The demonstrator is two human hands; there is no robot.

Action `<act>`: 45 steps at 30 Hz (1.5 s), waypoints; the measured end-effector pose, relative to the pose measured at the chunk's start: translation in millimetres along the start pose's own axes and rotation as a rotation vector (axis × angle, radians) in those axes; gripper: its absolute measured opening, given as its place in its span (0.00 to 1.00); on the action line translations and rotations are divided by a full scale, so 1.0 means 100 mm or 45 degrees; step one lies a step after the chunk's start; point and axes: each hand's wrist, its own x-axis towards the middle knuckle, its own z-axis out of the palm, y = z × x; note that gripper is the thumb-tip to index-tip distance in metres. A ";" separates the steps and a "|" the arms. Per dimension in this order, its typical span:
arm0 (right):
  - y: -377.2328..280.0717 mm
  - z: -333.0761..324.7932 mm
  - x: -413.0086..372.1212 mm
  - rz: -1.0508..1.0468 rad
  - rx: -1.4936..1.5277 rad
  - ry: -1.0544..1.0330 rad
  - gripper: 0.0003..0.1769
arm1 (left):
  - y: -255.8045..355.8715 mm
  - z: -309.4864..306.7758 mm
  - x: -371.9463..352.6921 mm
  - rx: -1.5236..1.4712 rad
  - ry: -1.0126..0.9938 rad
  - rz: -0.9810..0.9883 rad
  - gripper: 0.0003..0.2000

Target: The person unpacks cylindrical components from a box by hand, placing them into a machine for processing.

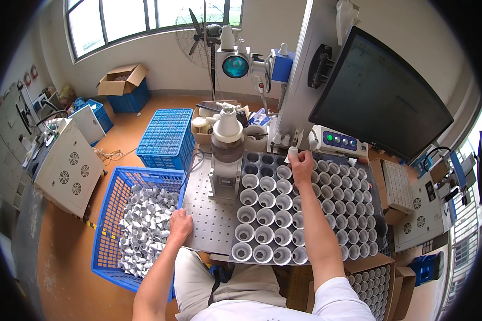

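My right hand [303,165] pinches a small white flared plastic cup [293,153] above the back of a dark tray [256,167]. Rows of similar white cups [264,216] sit mouth-up in that tray, while several holes at its back left corner hold none. My left hand [180,223] is closed, fingers curled, by the right rim of a blue crate [103,241]. Inside the crate lies a loose heap of white cups [144,219]. Whether the left fingers hold anything is hidden. Another white cup [227,127] stands mouth-down on a fixture between the hands.
A perforated metal plate [206,227] lies between crate and tray. Behind the tray stand a metal column [297,85], a monitor [383,88] and a button box [340,140]. A second blue crate [166,134] is on the floor; a carton of cups [372,289] sits front right.
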 end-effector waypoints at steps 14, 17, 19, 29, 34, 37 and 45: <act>-0.84 0.30 0.30 0.032 0.236 -0.137 0.13 | 1.87 -1.68 1.38 -0.844 0.547 0.455 0.13; -1.44 0.63 0.19 -0.112 0.454 -0.303 0.13 | 2.40 -1.73 1.47 -0.506 0.556 0.615 0.13; -1.66 0.86 0.07 -0.238 0.522 -0.419 0.13 | 2.52 -1.87 1.48 -0.668 0.382 0.570 0.13; -1.61 1.41 -0.42 -0.372 0.391 -0.594 0.21 | 0.64 -1.73 1.21 -0.379 0.982 0.187 0.08; -1.48 1.09 -0.23 -0.380 0.281 -0.610 0.13 | 0.14 -0.31 0.29 0.134 0.293 0.100 0.09; -1.31 0.59 0.01 -0.205 -0.500 -0.709 0.24 | -0.02 0.18 -0.02 0.209 0.181 0.014 0.09; -0.80 0.17 -0.10 0.041 -1.702 -1.033 0.30 | -0.04 0.14 -0.02 0.117 0.203 0.140 0.08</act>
